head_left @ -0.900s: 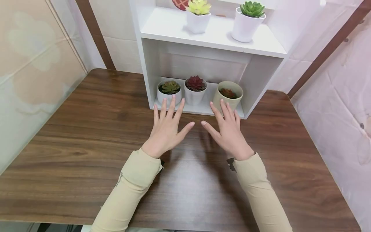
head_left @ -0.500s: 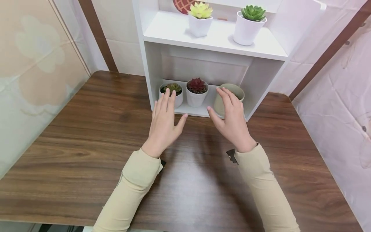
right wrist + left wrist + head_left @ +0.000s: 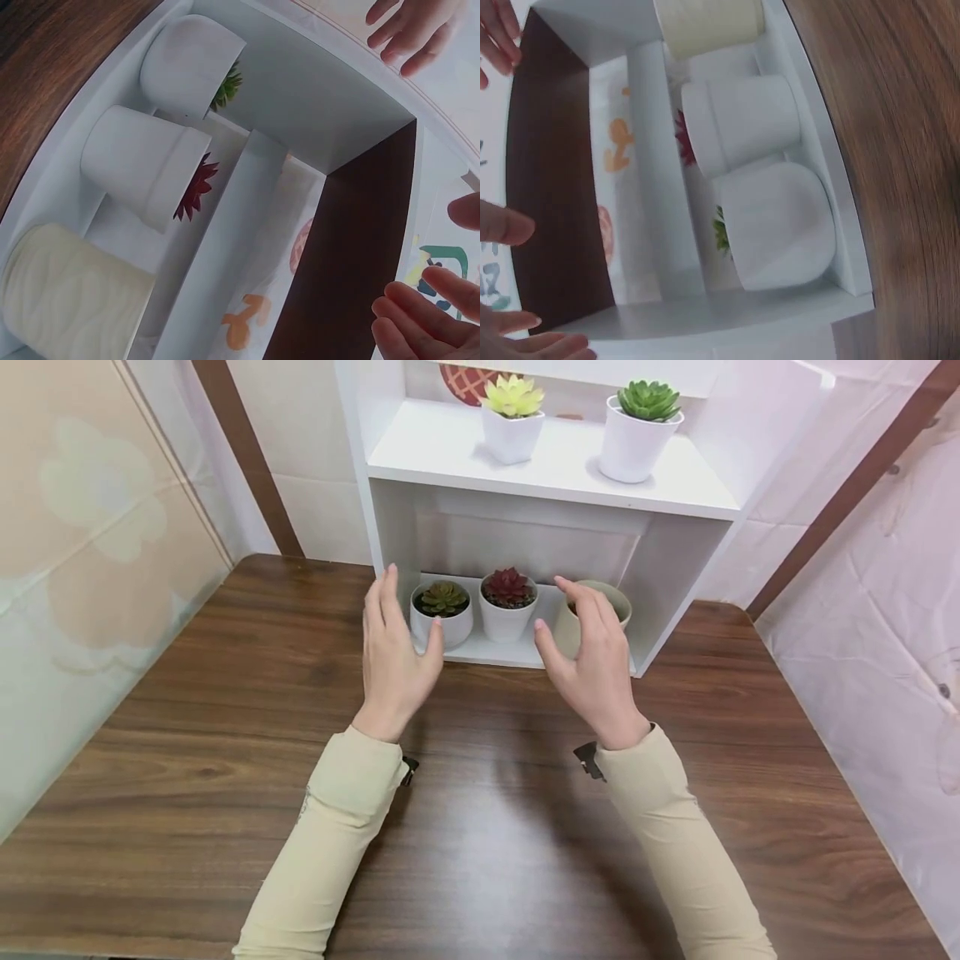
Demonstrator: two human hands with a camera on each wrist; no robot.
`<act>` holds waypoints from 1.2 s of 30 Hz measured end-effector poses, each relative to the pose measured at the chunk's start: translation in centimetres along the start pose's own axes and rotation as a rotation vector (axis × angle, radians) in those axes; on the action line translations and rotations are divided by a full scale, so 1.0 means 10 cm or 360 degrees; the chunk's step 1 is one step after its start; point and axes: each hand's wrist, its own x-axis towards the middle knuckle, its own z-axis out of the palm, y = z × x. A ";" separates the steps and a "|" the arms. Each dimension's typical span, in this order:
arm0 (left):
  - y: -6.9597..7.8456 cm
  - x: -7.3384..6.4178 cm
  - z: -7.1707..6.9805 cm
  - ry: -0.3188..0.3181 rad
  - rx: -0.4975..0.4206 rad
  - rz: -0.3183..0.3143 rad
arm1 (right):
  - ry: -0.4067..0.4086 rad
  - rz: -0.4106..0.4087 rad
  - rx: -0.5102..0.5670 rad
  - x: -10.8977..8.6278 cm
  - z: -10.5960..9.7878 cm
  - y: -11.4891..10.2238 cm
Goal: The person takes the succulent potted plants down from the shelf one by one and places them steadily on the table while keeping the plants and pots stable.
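My left hand (image 3: 396, 656) is raised in front of the shelf's left side, fingers straight and thumb apart, holding nothing. Just right of its thumb stands a round white pot (image 3: 442, 631) with a green succulent (image 3: 441, 599). My right hand (image 3: 596, 672) hovers before the cream pot (image 3: 567, 631), hiding much of it, its fingers slightly bent and its palm turned inward. Between the hands sits a white pot (image 3: 506, 622) with a dark red succulent (image 3: 507, 587). In the right wrist view the cream pot (image 3: 75, 292) shows wavy ridges.
The white shelf unit (image 3: 551, 489) stands at the back of the brown wooden table (image 3: 487, 827). Its upper board carries a yellow-green succulent in a faceted white pot (image 3: 512, 437) and a green one in a white pot (image 3: 636, 447). Fabric walls (image 3: 97, 527) enclose the table.
My left hand has moved left, away from in front of the green succulent. Both hands have turned from palms down with spread fingers to palms facing inward. The pots stay put.
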 end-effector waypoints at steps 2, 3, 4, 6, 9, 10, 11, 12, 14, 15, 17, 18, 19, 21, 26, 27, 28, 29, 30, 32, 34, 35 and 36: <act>-0.05 0.05 0.02 0.0077 -0.0027 -0.0012 | 0.0005 0.0010 0.0003 0.00 0.00 -0.01; -0.07 0.07 0.03 0.0108 -0.0035 -0.0019 | 0.0009 0.0017 0.0007 0.00 0.00 -0.01; -0.09 0.10 0.04 0.0137 -0.0042 -0.0029 | 0.0010 0.0023 0.0010 0.00 0.00 -0.01; -0.13 0.15 0.05 0.0183 -0.0054 -0.0055 | 0.0013 0.0033 0.0014 -0.01 0.00 -0.02; -0.19 0.23 0.07 0.0240 -0.0068 -0.0098 | 0.0021 0.0045 0.0020 -0.02 0.01 -0.01; -0.20 0.25 0.08 0.0249 -0.0077 -0.0121 | 0.0019 0.0045 0.0016 -0.02 0.01 -0.01; -0.22 0.28 0.08 0.0255 -0.0089 -0.0145 | 0.0022 0.0049 0.0016 -0.03 0.02 -0.01; -0.24 0.31 0.09 0.0260 -0.0106 -0.0165 | 0.0023 0.0052 0.0017 -0.03 0.02 -0.01; -0.27 0.36 0.10 0.0245 -0.0121 -0.0219 | 0.0023 0.0055 0.0011 -0.04 0.02 -0.01; -0.29 0.39 0.11 0.0225 -0.0127 -0.0244 | 0.0023 0.0055 0.0011 -0.04 0.02 0.00; -0.33 0.45 0.13 0.0192 -0.0138 -0.0265 | 0.0014 0.0053 0.0003 -0.04 0.02 0.00; -0.34 0.47 0.14 0.0181 -0.0145 -0.0268 | 0.0012 0.0053 0.0002 -0.04 0.02 0.00; -0.36 0.49 0.15 0.0166 -0.0151 -0.0273 | 0.0012 0.0051 0.0001 -0.04 0.02 0.00; -0.40 0.53 0.17 0.0167 -0.0179 -0.0267 | 0.0013 0.0047 0.0003 -0.04 0.02 0.00; -0.49 0.60 0.22 0.0176 -0.0209 -0.0274 | 0.0012 0.0052 0.0009 -0.04 0.03 0.01; -0.51 0.61 0.22 0.0168 -0.0208 -0.0277 | 0.0012 0.0054 0.0011 -0.04 0.03 0.01; -0.52 0.62 0.22 0.0154 -0.0205 -0.0281 | 0.0014 0.0054 0.0014 -0.03 0.03 0.01; -0.54 0.63 0.23 0.0141 -0.0203 -0.0286 | 0.0015 0.0056 0.0016 -0.03 0.04 0.01; -0.55 0.64 0.23 0.0130 -0.0201 -0.0290 | 0.0017 0.0056 0.0015 -0.03 0.04 0.01; -0.59 0.65 0.23 0.0102 -0.0184 -0.0309 | 0.0023 0.0058 0.0021 -0.02 0.05 0.01; -0.63 0.66 0.23 0.0078 -0.0169 -0.0324 | 0.0030 0.0053 0.0029 -0.01 0.05 0.01; -0.64 0.67 0.23 0.0067 -0.0158 -0.0330 | 0.0033 0.0049 0.0032 -0.01 0.06 0.01; -0.66 0.67 0.23 0.0054 -0.0143 -0.0334 | 0.0038 0.0042 0.0034 0.00 0.06 0.00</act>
